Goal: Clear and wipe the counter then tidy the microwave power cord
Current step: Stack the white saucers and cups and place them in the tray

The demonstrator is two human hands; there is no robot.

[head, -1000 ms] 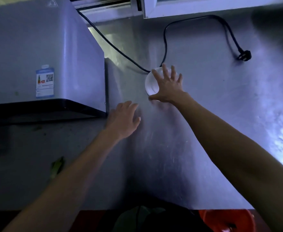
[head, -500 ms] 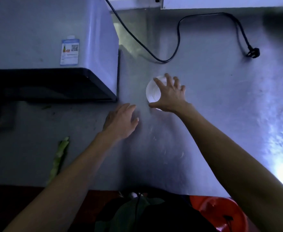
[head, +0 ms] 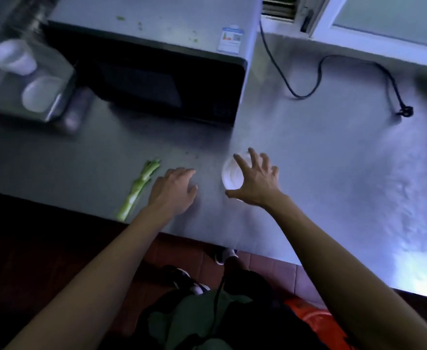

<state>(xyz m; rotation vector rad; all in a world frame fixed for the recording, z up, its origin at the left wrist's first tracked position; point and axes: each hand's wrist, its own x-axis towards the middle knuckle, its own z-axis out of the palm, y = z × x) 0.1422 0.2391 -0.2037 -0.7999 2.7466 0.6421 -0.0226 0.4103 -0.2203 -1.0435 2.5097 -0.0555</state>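
On the steel counter (head: 333, 157), near its front edge, sits a small white round container (head: 230, 174), and the right hand (head: 255, 183) is clamped over it, fingers spread and curled around the rim. Left hand (head: 173, 189) lies just beside it, loose, holding nothing, a green stalk (head: 139, 189) at its left. Behind, the microwave (head: 161, 69), its power cord (head: 308, 79) trailing loose across the counter to the plug (head: 405, 111).
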